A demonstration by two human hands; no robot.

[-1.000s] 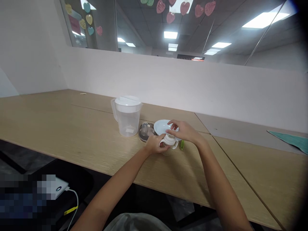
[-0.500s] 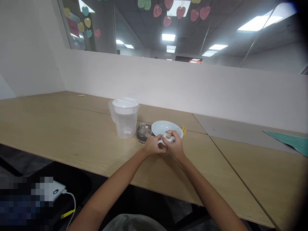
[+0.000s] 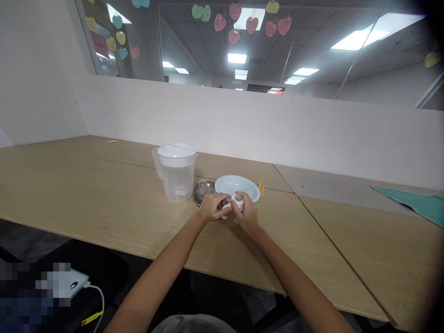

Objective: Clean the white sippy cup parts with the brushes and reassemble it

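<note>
Both hands meet in front of the bowl around what looks like a baby bottle point(image 3: 237, 203), with a white collar, a pale teat-like top and a see-through lower part mostly hidden by fingers. My left hand point(image 3: 211, 208) is closed on its left side, thumb and fingers at a white handle-like part. On the other side, my right hand point(image 3: 248, 215) wraps the white collar. Just behind my left hand lies a round metal tray point(image 3: 196, 200) with a clear domed cap point(image 3: 202, 188) in it. A white oval bowl point(image 3: 225, 183) stands behind the bottle.
A clear plastic pitcher point(image 3: 178, 180) with a white lid stands left of the tray. Something yellow point(image 3: 261, 188) sticks out at the bowl's right edge. A green cloth point(image 3: 412, 200) lies far right. The wooden table point(image 3: 114, 203) meets a white wall behind.
The hands have shifted their hold around the bottle, and its teat-like top points differently. The whole scene sits slightly further left as the head view moved.
</note>
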